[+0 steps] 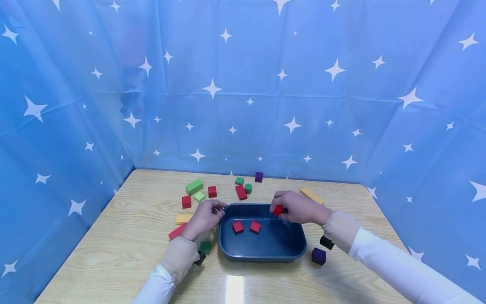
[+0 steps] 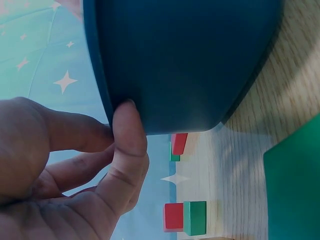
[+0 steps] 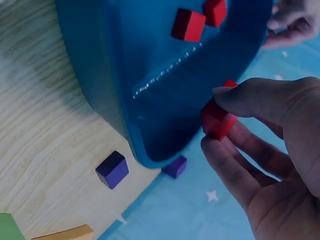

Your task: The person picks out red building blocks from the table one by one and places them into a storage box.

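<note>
A dark blue plastic tub (image 1: 262, 257) stands on the table with two red cubes, a left one (image 1: 238, 227) and a right one (image 1: 255, 227), on its floor. My left hand (image 1: 205, 216) pinches the tub's rim near its far left corner, the thumb pressed against the outer wall (image 2: 180, 65) in the left wrist view. Over the tub's far right part, my right hand (image 1: 300, 207) holds another red cube (image 1: 279, 210) between thumb and fingertips. The right wrist view shows this held cube (image 3: 218, 117) close to the rim.
Left of the tub lie red blocks (image 1: 186, 202), green blocks (image 1: 194, 186), a yellow block (image 1: 184, 218) and a dark green cube (image 1: 205, 247). Behind it are a green cylinder (image 1: 248, 188) and a purple cube (image 1: 259, 177). Another purple cube (image 1: 318, 256) sits at right, near a yellow plank (image 1: 311, 195).
</note>
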### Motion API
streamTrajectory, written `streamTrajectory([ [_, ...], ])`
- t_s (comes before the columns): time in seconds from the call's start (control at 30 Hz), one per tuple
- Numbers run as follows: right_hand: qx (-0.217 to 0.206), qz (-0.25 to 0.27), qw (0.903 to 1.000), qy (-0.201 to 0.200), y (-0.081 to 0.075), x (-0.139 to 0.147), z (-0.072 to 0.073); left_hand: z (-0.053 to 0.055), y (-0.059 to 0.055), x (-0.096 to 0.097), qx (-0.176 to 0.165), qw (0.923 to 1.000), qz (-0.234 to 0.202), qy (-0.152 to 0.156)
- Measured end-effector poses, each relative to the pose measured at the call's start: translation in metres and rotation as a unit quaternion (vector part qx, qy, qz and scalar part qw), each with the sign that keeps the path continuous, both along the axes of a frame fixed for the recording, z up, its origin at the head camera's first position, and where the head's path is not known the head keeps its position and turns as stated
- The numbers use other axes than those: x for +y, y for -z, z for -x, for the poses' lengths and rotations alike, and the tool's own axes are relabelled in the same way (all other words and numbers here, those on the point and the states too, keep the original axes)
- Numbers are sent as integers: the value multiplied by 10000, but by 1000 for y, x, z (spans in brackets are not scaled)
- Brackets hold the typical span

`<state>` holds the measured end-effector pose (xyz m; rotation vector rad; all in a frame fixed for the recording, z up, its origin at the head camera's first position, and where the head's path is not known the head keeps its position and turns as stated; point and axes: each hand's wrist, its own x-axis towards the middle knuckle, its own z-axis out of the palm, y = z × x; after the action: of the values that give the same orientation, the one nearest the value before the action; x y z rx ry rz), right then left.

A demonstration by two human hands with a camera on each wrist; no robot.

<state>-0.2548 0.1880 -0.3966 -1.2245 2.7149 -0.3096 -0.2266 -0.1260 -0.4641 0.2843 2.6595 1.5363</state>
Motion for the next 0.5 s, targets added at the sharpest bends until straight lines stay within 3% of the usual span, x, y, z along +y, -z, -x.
streamTrajectory([
  [0.27,-95,-517,9983,-238,9,-15,2,0,-1,0,-11,10000,11,-18],
  [0.5,-120,-915,9955,-212,18,-25,3,0,-1,0,-26,10000,1,-22],
])
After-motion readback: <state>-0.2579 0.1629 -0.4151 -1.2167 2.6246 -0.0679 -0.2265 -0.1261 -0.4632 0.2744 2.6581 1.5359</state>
